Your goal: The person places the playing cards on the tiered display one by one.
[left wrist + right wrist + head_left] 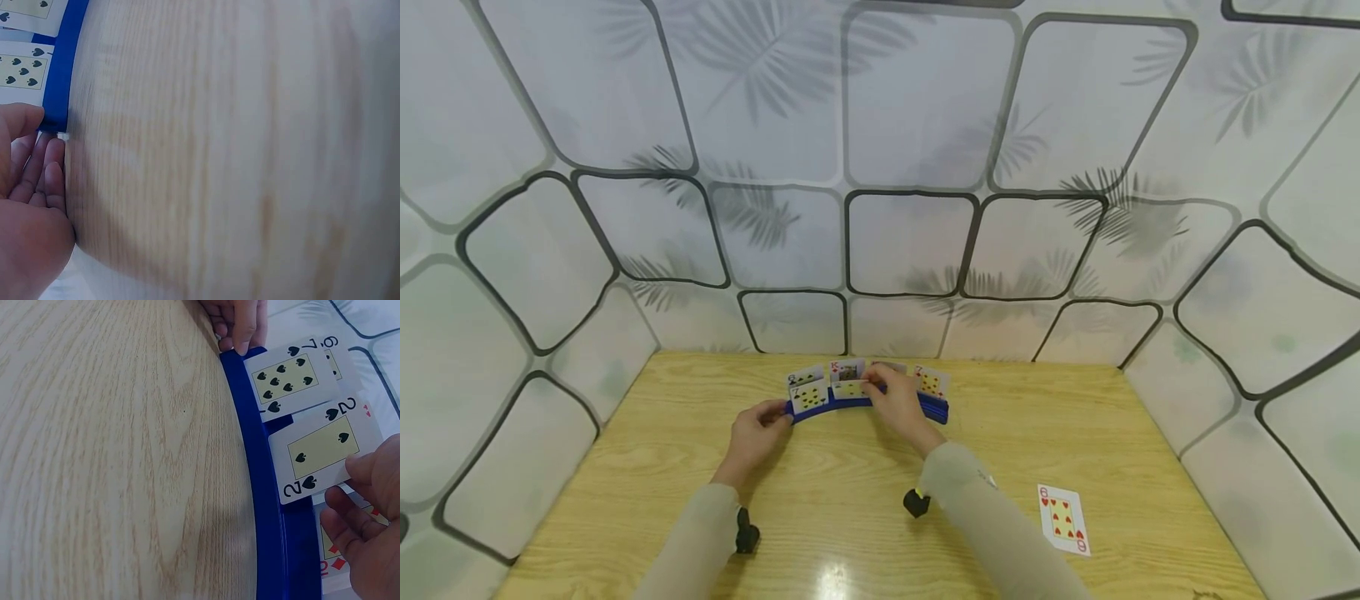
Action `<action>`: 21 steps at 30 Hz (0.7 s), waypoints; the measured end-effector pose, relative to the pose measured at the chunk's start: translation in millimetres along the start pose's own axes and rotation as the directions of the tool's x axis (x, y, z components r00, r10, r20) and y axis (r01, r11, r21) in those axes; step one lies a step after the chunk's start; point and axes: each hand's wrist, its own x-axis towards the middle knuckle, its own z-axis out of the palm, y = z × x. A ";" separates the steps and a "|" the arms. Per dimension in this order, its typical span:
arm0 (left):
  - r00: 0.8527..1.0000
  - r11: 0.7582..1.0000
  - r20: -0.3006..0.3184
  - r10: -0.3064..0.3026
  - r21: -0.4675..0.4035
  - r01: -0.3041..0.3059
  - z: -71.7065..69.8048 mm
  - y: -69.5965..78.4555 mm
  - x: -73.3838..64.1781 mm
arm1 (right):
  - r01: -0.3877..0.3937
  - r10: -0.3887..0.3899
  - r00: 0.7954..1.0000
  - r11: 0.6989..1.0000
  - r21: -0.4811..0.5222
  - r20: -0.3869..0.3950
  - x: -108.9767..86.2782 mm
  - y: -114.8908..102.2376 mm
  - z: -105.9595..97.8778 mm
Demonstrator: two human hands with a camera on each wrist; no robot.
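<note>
A curved blue card holder (pixel 842 403) stands on the table with playing cards upright in it. My left hand (pixel 758 435) grips its left end, thumb on the front face in the left wrist view. My right hand (pixel 898 408) pinches the two of spades (pixel 322 453) by its right edge, its lower edge at the holder's front slot. Beside that card stands the seven of spades (pixel 287 380), with another spade card (pixel 337 362) partly hidden behind it. In the rear row are a king (pixel 847 370) and a seven (pixel 929 382); my right hand partly covers a diamond card (pixel 337 553).
A six of hearts (pixel 1063 520) lies face up on the wooden table (pixel 827 517), right of my right forearm. Patterned pale walls (pixel 910 242) rise behind the table and at both sides, close behind the holder.
</note>
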 end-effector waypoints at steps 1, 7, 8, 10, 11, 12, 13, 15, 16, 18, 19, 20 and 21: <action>1.000 1.000 0.001 0.000 0.000 0.000 -0.2 0.1 -0.1 | -0.001 0.001 1.000 1.000 -0.003 0.002 0.3 0.1 0.2; 1.000 1.000 0.009 -0.004 -0.004 0.004 -1.3 1.7 -0.6 | -0.019 0.019 1.000 1.000 -0.007 0.012 1.4 1.0 1.3; 1.000 1.000 0.010 -0.006 -0.005 0.006 -1.4 2.0 -0.7 | -0.020 0.020 1.000 1.000 -0.005 0.014 1.4 0.8 1.4; 1.000 1.000 0.009 -0.008 -0.005 0.008 -1.4 2.6 -0.8 | -0.022 0.022 1.000 1.000 -0.004 0.017 1.7 0.8 1.8; 1.000 1.000 0.008 -0.009 -0.005 0.009 -1.3 2.7 -0.8 | -0.018 0.018 1.000 1.000 -0.006 0.017 1.9 1.3 2.3; 1.000 1.000 0.007 -0.007 -0.005 0.007 -1.2 3.0 -0.9 | -0.017 0.018 1.000 1.000 -0.007 0.017 2.1 1.5 2.7; 1.000 1.000 0.004 -0.004 -0.005 0.004 -1.1 2.9 -0.9 | -0.019 0.019 1.000 1.000 -0.007 0.018 2.2 1.9 3.1; 1.000 1.000 0.000 0.006 -0.004 -0.006 -0.9 2.5 -0.9 | -0.015 0.015 1.000 1.000 -0.004 0.016 2.4 3.0 4.2; 1.000 1.000 -0.001 0.008 -0.004 -0.008 -0.8 2.1 -0.7 | -0.009 0.009 1.000 1.000 -0.003 0.012 2.5 3.8 4.9; 1.000 1.000 -0.002 0.017 -0.005 -0.017 -0.6 1.5 -0.6 | -0.010 0.010 1.000 1.000 0.002 0.009 2.4 4.4 5.7; 1.000 1.000 -0.002 0.018 -0.006 -0.018 -0.6 1.2 -0.6 | -0.009 0.009 1.000 1.000 0.004 0.007 2.4 5.0 6.0; 1.000 1.000 -0.001 0.017 -0.006 -0.017 -0.6 0.9 -0.7 | -0.006 0.006 1.000 1.000 0.006 0.004 2.4 5.3 6.3; 1.000 1.000 -0.001 0.013 -0.007 -0.013 -0.5 0.7 -0.6 | -0.005 0.005 1.000 1.000 0.006 0.003 2.3 5.6 6.7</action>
